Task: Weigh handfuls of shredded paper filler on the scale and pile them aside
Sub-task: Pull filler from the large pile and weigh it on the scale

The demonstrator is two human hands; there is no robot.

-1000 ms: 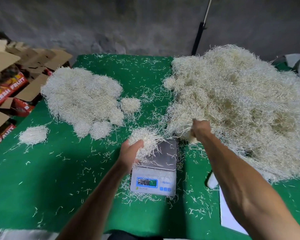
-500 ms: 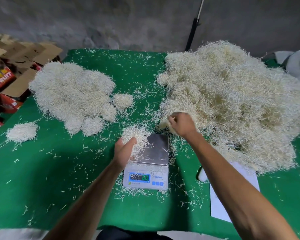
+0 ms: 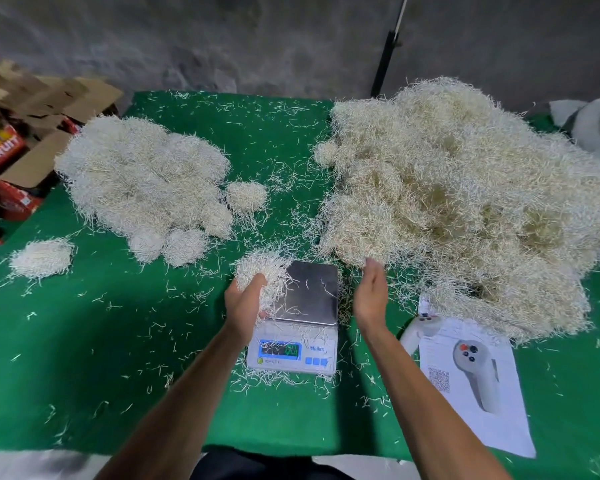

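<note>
Paper shreds bunch in a handful [image 3: 262, 277] that the left hand [image 3: 245, 303] cups at the scale [image 3: 300, 315] pan's 9 o'clock edge, half off the steel. Loose strands could spill onto the green cloth [image 3: 118, 358] and skew the reading (the display is too blurred to read) — the clump barely holds together. The right hand [image 3: 371, 296], half a second ago pinching filler at the big heap [image 3: 465, 202] toward 1 o'clock, now hangs flat-fingered and empty at the pan's 3 o'clock.

from my feed, a rough grey concrete wall [image 3: 257, 43] fills twelve o'clock, a black-and-white pole [image 3: 387, 57] leaning against it at one o'clock. green felt covers the table [image 3: 84, 358]; cardboard boxes [image 3: 18, 140] stack at ten o'clock.
</note>
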